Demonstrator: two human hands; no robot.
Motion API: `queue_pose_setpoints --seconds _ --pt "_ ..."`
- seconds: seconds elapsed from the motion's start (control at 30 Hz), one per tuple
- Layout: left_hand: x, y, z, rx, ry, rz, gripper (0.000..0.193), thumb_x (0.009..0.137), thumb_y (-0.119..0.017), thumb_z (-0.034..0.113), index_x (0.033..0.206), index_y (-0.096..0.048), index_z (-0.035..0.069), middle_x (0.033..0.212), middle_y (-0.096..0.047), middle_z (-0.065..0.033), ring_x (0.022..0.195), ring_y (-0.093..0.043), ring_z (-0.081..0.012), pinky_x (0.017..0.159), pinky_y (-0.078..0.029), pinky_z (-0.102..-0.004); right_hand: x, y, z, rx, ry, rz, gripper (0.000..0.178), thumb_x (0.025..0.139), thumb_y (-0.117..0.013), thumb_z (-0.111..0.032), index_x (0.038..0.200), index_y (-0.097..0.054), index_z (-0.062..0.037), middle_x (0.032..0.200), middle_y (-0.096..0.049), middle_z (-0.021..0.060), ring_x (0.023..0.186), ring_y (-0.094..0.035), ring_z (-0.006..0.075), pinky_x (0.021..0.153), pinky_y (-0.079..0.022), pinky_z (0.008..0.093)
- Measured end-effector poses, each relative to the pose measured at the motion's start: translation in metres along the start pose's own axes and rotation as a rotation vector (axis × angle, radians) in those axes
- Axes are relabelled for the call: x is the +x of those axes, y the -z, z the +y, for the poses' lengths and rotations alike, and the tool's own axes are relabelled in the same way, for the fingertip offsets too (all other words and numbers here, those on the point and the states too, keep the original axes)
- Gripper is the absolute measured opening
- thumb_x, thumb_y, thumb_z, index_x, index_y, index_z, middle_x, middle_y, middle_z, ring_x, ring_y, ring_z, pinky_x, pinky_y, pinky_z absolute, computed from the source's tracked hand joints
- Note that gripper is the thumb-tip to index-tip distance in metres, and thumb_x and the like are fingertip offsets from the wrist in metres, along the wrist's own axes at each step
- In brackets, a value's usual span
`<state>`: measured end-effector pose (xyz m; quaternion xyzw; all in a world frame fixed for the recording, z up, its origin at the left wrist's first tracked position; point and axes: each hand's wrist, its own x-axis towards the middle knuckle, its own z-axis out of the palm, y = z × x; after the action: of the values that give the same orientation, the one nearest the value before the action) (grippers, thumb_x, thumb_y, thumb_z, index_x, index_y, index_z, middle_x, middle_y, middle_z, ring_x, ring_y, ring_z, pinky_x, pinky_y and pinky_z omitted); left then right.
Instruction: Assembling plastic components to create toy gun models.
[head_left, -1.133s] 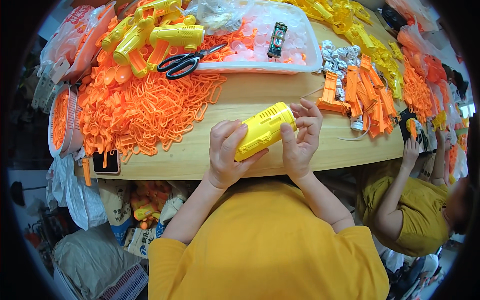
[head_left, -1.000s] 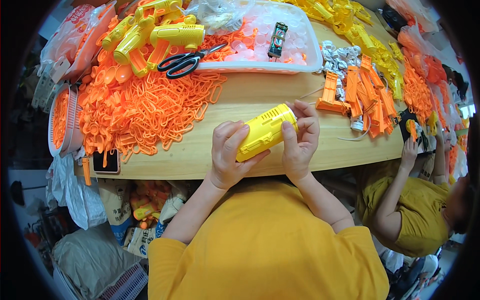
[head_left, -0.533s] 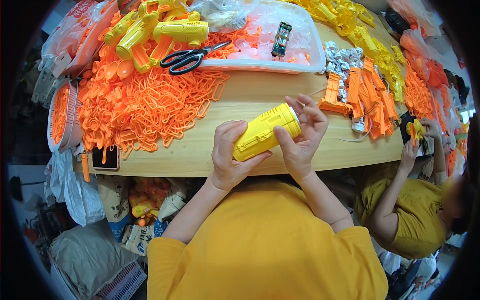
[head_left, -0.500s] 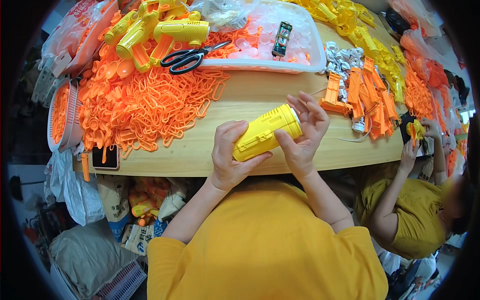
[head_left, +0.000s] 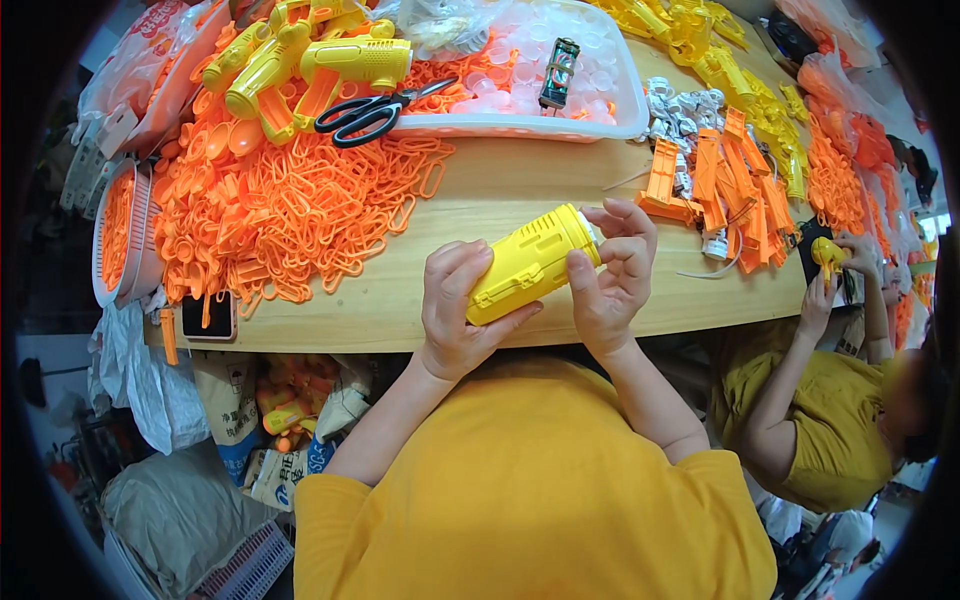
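A yellow plastic toy barrel (head_left: 530, 265) is held tilted over the table's near edge, its right end raised. My left hand (head_left: 455, 300) wraps round its lower left end, thumb along the underside. At the other end, my right hand (head_left: 615, 275) has its thumb and curled fingers around the open rim, where a whitish part shows inside. Whether the right fingers grip the rim or that part is hard to see.
Orange clips and scoops (head_left: 290, 210) lie heaped at the left, with black-handled scissors (head_left: 365, 115) and yellow toy bodies (head_left: 350, 62) above. A white tray (head_left: 520, 128) holds clear cups. Orange pieces (head_left: 735, 185) with wires lie right, near a co-worker (head_left: 820, 420).
My right hand's fingers have curled in toward the barrel's open end, and its thumb has moved from the barrel's side to the rim. My left hand keeps its hold.
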<state>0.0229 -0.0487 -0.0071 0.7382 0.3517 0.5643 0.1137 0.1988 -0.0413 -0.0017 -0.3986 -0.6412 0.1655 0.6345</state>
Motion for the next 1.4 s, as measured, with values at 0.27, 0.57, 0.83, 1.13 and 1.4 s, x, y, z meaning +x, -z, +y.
queue_pose_setpoints --seconds 0.27,0.57,0.83,1.13,1.4 --pt "-0.010 -0.002 0.002 -0.074 0.063 -0.016 0.078 0.058 -0.090 0.017 0.123 -0.048 0.004 0.114 -0.054 -0.0155 0.101 -0.056 -0.0321 0.086 -0.049 -0.0388 0.007 -0.024 -0.017 0.345 -0.079 0.167 0.026 0.081 -0.063 0.003 0.084 -0.039 -0.0065 0.124 -0.049 0.0208 0.115 -0.055 0.0282 0.097 -0.045 0.0374" --pt "-0.017 -0.004 0.002 -0.120 0.095 -0.041 0.079 0.059 -0.090 0.019 0.123 -0.048 0.003 0.114 -0.055 -0.0162 0.102 -0.056 -0.0317 0.087 -0.049 -0.0383 0.005 -0.017 -0.020 0.232 -0.056 0.094 0.029 0.080 -0.062 0.005 0.081 -0.035 -0.0066 0.109 -0.061 0.0232 0.108 -0.060 0.0298 0.091 -0.048 0.0372" --pt "-0.019 -0.004 0.001 -0.111 0.079 -0.051 0.079 0.059 -0.090 0.020 0.123 -0.047 0.003 0.113 -0.055 -0.0163 0.101 -0.057 -0.0318 0.086 -0.050 -0.0381 0.008 -0.018 -0.018 0.196 0.008 0.093 0.030 0.078 -0.062 0.007 0.080 -0.036 -0.0071 0.099 -0.062 0.0172 0.099 -0.060 0.0273 0.087 -0.049 0.0370" --pt "-0.013 0.000 0.004 -0.129 0.127 -0.078 0.075 0.060 -0.089 0.019 0.121 -0.050 0.003 0.111 -0.056 -0.0161 0.099 -0.057 -0.0305 0.084 -0.050 -0.0369 0.012 -0.015 -0.018 0.294 -0.044 0.061 0.038 0.080 -0.071 -0.006 0.101 -0.040 -0.0065 0.104 -0.058 0.0157 0.099 -0.058 0.0246 0.089 -0.048 0.0374" --pt "0.000 0.014 -0.003 -0.269 0.201 -0.160 0.068 0.064 -0.087 0.016 0.120 -0.052 0.002 0.110 -0.056 -0.0126 0.100 -0.057 -0.0241 0.088 -0.047 -0.0336 0.025 0.033 -0.005 0.270 -0.281 -0.591 0.088 0.063 -0.086 -0.018 0.135 -0.036 -0.0067 0.124 -0.048 0.0141 0.111 -0.049 0.0228 0.095 -0.040 0.0358"
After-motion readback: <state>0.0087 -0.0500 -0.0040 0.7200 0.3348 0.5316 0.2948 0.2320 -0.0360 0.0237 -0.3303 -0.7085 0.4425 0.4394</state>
